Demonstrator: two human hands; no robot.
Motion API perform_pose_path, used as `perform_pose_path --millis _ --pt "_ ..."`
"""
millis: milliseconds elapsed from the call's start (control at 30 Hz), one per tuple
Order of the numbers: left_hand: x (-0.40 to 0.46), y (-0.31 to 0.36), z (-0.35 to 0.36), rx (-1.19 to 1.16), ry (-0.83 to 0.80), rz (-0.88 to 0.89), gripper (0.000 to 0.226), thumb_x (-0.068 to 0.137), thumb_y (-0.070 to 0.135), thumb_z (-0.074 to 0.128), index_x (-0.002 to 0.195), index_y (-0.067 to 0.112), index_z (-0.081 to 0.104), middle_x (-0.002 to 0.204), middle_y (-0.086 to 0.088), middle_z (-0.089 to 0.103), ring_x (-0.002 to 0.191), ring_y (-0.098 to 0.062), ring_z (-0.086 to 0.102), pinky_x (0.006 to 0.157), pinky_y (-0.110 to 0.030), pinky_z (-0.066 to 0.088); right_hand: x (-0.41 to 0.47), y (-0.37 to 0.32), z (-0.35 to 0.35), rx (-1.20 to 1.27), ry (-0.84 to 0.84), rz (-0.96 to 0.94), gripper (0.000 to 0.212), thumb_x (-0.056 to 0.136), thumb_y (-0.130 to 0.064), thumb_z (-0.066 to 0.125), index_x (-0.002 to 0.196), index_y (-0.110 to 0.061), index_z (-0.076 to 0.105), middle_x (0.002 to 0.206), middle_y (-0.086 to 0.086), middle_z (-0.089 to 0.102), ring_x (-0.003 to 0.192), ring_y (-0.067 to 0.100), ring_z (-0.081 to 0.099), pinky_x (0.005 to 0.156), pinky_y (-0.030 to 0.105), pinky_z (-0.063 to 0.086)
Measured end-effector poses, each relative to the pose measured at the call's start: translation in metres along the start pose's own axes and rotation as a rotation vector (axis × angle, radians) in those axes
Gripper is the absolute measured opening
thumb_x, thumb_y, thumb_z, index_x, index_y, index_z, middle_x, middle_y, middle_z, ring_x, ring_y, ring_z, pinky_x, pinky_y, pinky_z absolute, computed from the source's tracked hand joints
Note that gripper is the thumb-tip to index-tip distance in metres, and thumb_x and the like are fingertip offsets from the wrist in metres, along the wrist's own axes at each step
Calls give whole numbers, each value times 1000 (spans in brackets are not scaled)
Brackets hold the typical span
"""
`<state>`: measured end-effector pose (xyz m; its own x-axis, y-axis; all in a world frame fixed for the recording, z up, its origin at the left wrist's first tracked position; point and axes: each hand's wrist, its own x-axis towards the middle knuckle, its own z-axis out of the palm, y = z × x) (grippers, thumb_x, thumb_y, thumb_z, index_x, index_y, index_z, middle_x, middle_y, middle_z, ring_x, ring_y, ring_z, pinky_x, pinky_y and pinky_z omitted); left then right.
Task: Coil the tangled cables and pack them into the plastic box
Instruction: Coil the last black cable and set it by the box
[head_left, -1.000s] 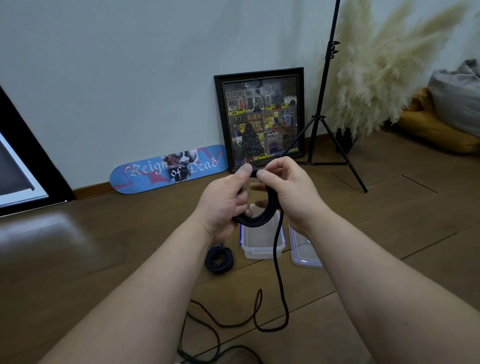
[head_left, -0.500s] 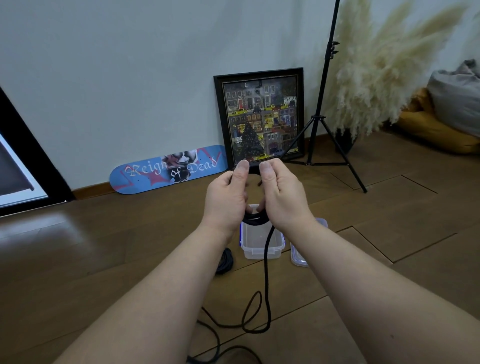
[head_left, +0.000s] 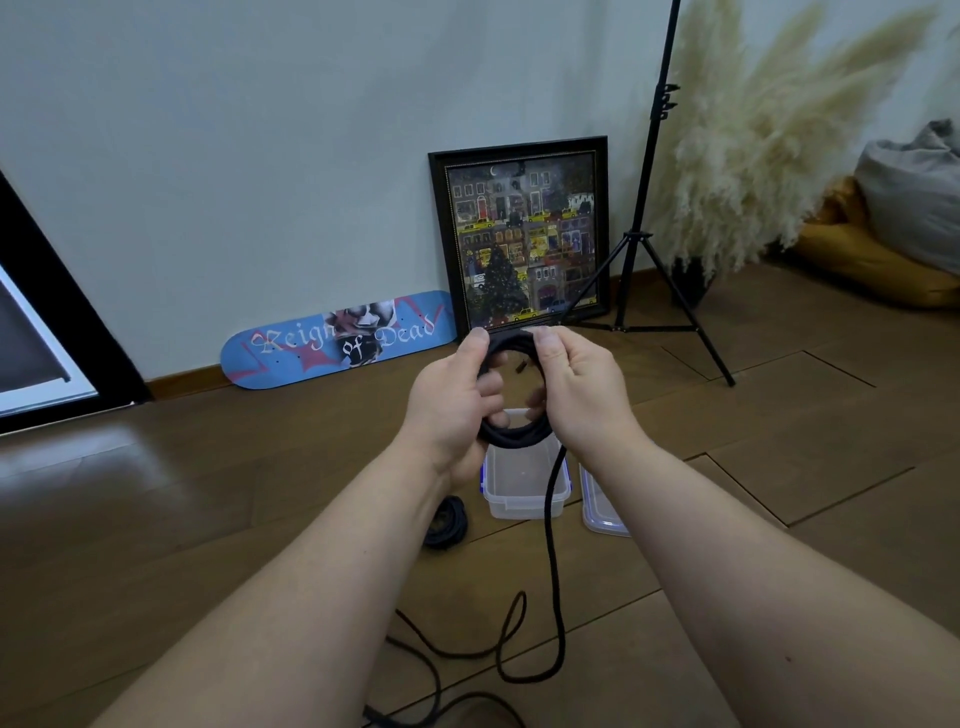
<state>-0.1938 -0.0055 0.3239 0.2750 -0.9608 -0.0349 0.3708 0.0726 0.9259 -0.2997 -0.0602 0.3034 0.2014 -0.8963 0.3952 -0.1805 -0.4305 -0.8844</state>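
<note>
Cable coil (head_left: 511, 434) was held above open plastic box (head_left: 524, 480) on floor; left hand (head_left: 451, 410) gripped one side, right hand (head_left: 582, 395) pinched top. Loose tail (head_left: 551, 545) trailed to floor. Advice: keep loops even, feed tail untwisted.

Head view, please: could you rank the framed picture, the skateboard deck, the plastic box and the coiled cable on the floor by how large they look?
1. framed picture
2. skateboard deck
3. plastic box
4. coiled cable on the floor
The arm hides part of that coil, and the picture and deck stand farther off, so true sizes may differ.
</note>
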Motion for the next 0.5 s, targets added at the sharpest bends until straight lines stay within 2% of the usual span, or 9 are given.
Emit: perform_pose_path --millis 33,67,100,133,200,267,400,500 --pt "0 1 -1 -21 22 15 35 104 35 42 80 12 54 48 9 29 38 -4 23 39 -17 24 -2 -2 -2 -18 -68 -25 29 102 -30 44 125 -19 59 110 8 65 80 16 63 71 32 53" --pt "1 3 -2 -41 44 29 35 104 35 43 80 12 54 47 9 30 37 -4 24 38 -17 25 -3 -4 -5 -60 -154 -63 43 99 -32 51 141 -24 45 127 3 59 100 13 61 84 26 49" --pt "1 4 -3 -53 67 39 35 103 34 44 79 12 54 46 9 32 36 -4 27 37 -16 27 -4 -5 -9 -125 -241 -103 64 94 -38 59 150 -28 31 140 -2 50 119 11 53 96 25 43" --pt "2 5 -5 -54 87 43 35 103 34 45 80 11 55 46 9 34 36 -3 28 37 -16 28 -7 -7 -11 -212 -311 -130 83 86 -44 67 153 -31 20 147 -5 41 130 9 44 104 27 37" --pt "2 6 -7 -42 100 47 34 102 36 47 80 12 56 50 8 32 39 -4 25 39 -17 26 -11 -10 -15 -353 -408 -152 109 73 -50 78 154 -35 7 150 -6 31 133 13 40 105 30 37" --pt "3 5 -7 -38 102 51 33 102 36 47 81 13 58 54 7 30 42 -5 24 41 -18 24 -12 -11 -17 -433 -444 -159 123 66 -50 83 154 -36 -1 149 -5 27 128 19 44 101 33 42" --pt "4 4 -8 -66 71 36 30 102 35 46 85 13 58 54 7 30 42 -5 23 43 -19 25 -12 -11 -15 -485 -409 -196 126 66 -47 85 155 -31 -3 146 -2 31 125 22 47 96 32 43" --pt "4 5 -10 -76 38 13 29 103 34 45 85 16 58 53 7 31 42 -5 22 45 -20 24 -11 -9 -14 -413 -394 -164 126 65 -47 85 155 -30 0 145 -2 36 130 18 43 102 31 40"
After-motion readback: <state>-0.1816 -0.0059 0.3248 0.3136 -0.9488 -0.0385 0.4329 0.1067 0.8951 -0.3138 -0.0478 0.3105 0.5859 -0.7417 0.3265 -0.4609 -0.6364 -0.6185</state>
